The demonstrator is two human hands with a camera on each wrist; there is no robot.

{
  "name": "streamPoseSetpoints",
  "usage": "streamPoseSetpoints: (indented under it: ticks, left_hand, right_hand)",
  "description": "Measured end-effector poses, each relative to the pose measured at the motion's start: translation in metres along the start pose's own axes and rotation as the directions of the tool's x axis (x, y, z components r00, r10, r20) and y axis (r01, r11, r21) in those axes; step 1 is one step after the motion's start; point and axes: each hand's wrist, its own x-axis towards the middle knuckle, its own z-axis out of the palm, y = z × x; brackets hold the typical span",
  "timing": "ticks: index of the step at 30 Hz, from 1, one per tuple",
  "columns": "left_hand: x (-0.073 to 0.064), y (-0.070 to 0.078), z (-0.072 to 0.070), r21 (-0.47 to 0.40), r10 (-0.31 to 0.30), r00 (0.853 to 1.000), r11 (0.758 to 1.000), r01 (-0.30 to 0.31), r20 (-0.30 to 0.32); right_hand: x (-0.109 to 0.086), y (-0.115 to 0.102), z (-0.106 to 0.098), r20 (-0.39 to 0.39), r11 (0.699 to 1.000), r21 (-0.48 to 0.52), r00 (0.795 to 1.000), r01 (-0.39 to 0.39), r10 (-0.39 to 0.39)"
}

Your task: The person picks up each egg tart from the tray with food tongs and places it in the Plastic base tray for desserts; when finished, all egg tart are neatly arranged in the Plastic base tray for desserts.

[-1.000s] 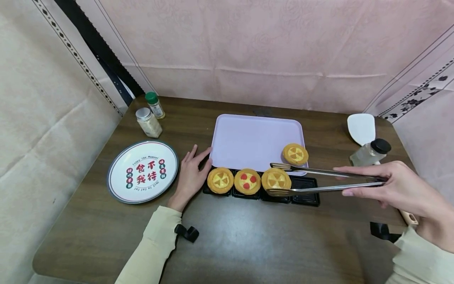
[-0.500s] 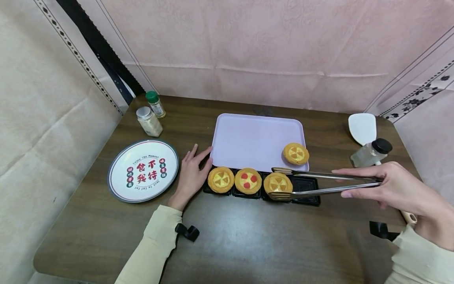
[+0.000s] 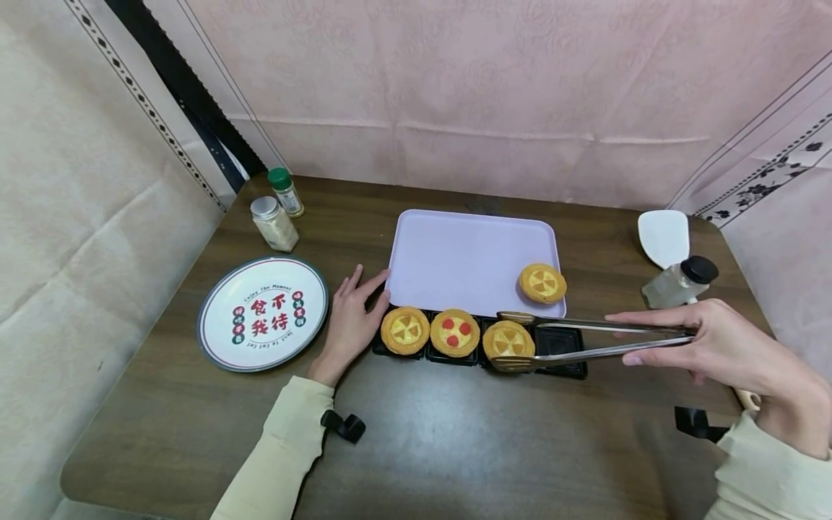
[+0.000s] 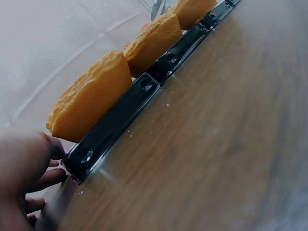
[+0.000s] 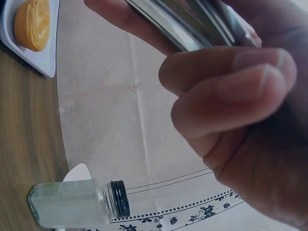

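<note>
My right hand [image 3: 728, 347] holds metal tongs [image 3: 604, 352] by both arms. Their spread tips lie one on each side of the third yellow tart [image 3: 509, 339]; whether they touch it I cannot tell. This tart sits in a black compartment tray [image 3: 564, 368], whose rightmost compartment shows no tart. To its left are a tart with red dots [image 3: 454, 333] and a yellow tart [image 3: 404, 331]. My left hand [image 3: 352, 323] touches the black tray's left end with relaxed fingers, as the left wrist view shows. Another tart [image 3: 542, 282] lies on the lilac tray [image 3: 461, 253] behind.
A round plate with red lettering [image 3: 266, 347] lies at left. Behind it stand a white-lidded jar [image 3: 274, 227] and a green-capped bottle [image 3: 286, 193]. A black-capped jar [image 3: 672, 284] and a white spatula [image 3: 663, 235] are at right, near my right hand.
The tongs have moved slightly towards me, their tips now on either side of the third tart. My left hand stays at the black tray's end. The tarts have not visibly moved.
</note>
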Motion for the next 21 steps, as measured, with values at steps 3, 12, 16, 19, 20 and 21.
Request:
streamPoseSetpoints:
  ticks: [3,12,16,19,20,21]
  left_hand:
    - [-0.0002,0.0004,-0.0002,0.0,-0.001,1.0,1.0,0.001,0.003]
    - [-0.0005,0.0007,-0.0006,0.001,-0.017,1.0,1.0,0.017,0.014]
    - [-0.001,0.0004,-0.0006,0.001,-0.024,1.0,1.0,0.024,0.02]
    - [-0.0008,-0.0004,0.0,0.001,-0.026,0.999,1.0,0.026,0.021]
    - [-0.0008,-0.0007,0.0003,0.0,-0.026,0.999,1.0,0.026,0.022]
    - [-0.0008,-0.0011,0.0005,0.001,-0.026,0.999,1.0,0.026,0.022]
  right_hand:
    - [-0.0009,0.0001,0.0002,-0.01,1.0,0.008,1.0,-0.008,0.008]
    - [-0.0028,-0.002,-0.0044,-0.247,0.997,0.073,0.967,-0.04,0.057]
    - [-0.0046,-0.0032,-0.0065,-0.338,0.984,0.127,0.927,-0.124,0.16]
    - [-0.005,-0.0043,-0.0077,-0.406,0.972,0.126,0.884,-0.198,0.232]
    - [-0.0051,-0.0045,-0.0078,-0.422,0.97,0.114,0.873,-0.217,0.244]
    - [-0.0053,-0.0047,-0.0079,-0.433,0.967,0.094,0.865,-0.238,0.254]
